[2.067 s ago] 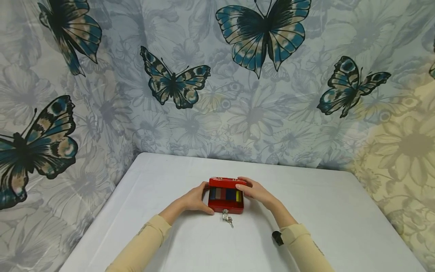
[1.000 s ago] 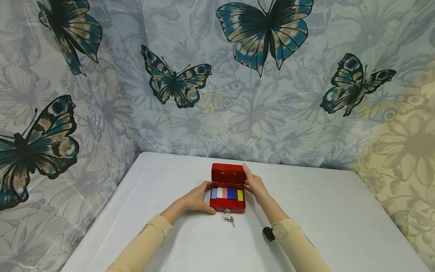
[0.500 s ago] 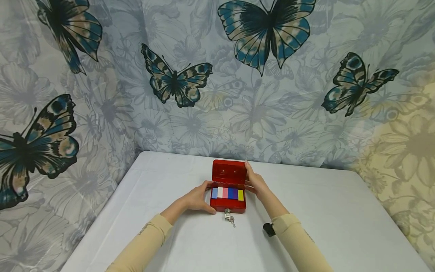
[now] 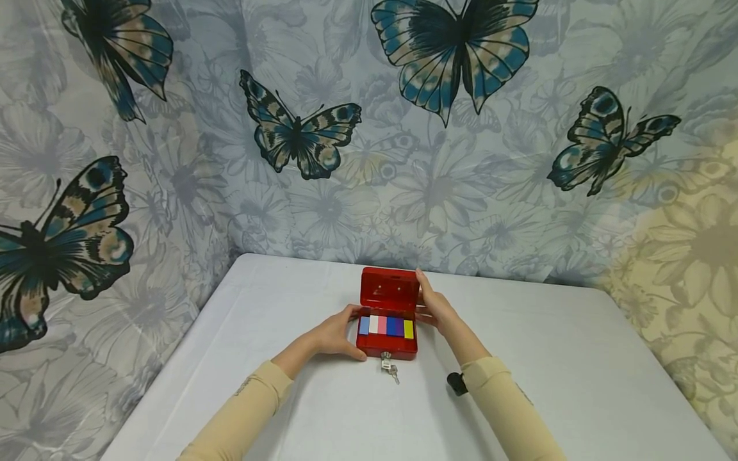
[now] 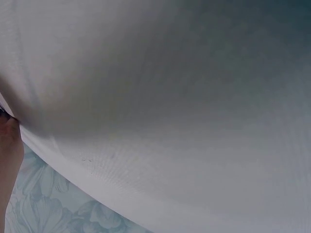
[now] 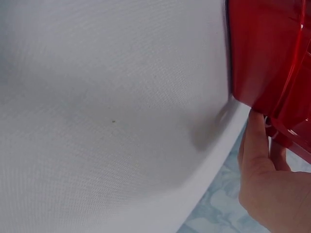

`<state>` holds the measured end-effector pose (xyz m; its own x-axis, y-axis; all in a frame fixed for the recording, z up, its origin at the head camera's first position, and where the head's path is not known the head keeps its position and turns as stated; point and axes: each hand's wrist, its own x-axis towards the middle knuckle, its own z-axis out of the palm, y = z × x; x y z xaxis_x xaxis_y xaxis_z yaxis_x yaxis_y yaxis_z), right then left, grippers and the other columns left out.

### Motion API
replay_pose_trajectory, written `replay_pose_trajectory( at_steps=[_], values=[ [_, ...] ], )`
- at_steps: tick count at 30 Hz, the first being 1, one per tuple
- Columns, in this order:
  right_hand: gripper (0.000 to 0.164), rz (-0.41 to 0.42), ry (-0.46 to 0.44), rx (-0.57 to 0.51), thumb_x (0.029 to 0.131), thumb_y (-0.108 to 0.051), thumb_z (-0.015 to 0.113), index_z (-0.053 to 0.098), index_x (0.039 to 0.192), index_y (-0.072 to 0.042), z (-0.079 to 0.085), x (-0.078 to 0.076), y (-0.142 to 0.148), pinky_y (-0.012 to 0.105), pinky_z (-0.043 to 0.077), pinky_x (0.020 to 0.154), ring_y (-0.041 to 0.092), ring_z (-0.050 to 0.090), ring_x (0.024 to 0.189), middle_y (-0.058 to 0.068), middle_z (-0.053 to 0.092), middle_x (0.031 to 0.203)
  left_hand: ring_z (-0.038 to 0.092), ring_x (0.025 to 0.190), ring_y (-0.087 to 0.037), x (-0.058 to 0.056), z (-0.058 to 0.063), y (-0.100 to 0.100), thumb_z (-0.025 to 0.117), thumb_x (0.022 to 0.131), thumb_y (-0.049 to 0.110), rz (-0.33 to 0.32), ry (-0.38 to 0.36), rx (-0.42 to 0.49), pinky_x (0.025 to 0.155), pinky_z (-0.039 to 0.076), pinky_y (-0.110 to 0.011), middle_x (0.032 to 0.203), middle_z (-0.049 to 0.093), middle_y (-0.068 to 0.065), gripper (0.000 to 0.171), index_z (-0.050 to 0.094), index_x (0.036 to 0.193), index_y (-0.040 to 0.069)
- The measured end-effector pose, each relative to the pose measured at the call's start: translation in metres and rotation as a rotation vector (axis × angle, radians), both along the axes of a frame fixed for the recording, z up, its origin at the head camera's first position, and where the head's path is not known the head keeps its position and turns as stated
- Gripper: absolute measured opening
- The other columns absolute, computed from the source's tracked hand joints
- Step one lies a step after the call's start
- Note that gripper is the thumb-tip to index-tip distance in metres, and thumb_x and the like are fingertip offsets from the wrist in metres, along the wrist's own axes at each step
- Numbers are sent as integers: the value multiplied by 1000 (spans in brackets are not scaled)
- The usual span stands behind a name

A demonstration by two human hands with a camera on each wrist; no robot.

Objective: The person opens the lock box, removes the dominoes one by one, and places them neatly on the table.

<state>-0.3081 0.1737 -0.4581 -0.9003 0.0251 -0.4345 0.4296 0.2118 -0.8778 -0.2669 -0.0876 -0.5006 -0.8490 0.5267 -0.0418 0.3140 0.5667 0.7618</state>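
Note:
A red metal box [image 4: 387, 347] stands on the white table, its hinged lid [image 4: 389, 289] raised and leaning back. Coloured blocks [image 4: 382, 326] fill it side by side: light blue, white, pink, blue, purple and yellow. At its front hangs a small silver lock with keys [image 4: 389, 369]. My left hand [image 4: 331, 335] grips the left side, thumb at the front corner and fingers at the rear. My right hand [image 4: 439, 314] holds the lid's right edge; in the right wrist view its fingers reach partly behind the red metal. Only a sliver of my left hand [image 5: 8, 150] shows in the left wrist view.
A white cloth covers the table [image 4: 536, 358]. Behind it and on the left hangs a butterfly-print fabric [image 4: 438, 179]. A black object [image 4: 457, 383] is at my right sleeve's cuff.
The lid has swung from nearly lowered to raised, brought up and back by my right hand. The coloured blocks show brightly now. My left hand has stayed on the box's side.

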Motion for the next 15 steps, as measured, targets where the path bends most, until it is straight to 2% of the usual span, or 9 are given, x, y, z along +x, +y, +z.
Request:
replay_pose_trajectory(
  at_steps=[6, 11, 15],
  values=[
    [99, 18, -1, -10, 84, -82, 35, 51, 135, 2, 0, 1, 0, 26, 56, 75, 22, 63, 96, 18, 59, 130, 42, 133, -24, 0, 0, 0, 90, 66, 28, 6, -8, 9, 111, 34, -44, 144, 46, -8, 96, 34, 141, 9],
    [110, 71, 3, -5, 78, -89, 33, 45, 140, 1, 2, 2, 0, 34, 53, 90, 30, 58, 114, 20, 54, 137, 42, 133, -23, 0, 0, 0, 90, 66, 30, 12, -15, 12, 111, 34, -44, 144, 46, -7, 96, 34, 142, 10],
    [118, 102, 9, -20, 72, -93, 32, 43, 142, 0, 2, 4, 1, 39, 48, 98, 34, 54, 120, 21, 50, 140, 42, 132, -24, 0, -1, 0, 90, 66, 30, 16, -15, 9, 111, 34, -45, 144, 46, -8, 97, 34, 142, 10]
  ],
)
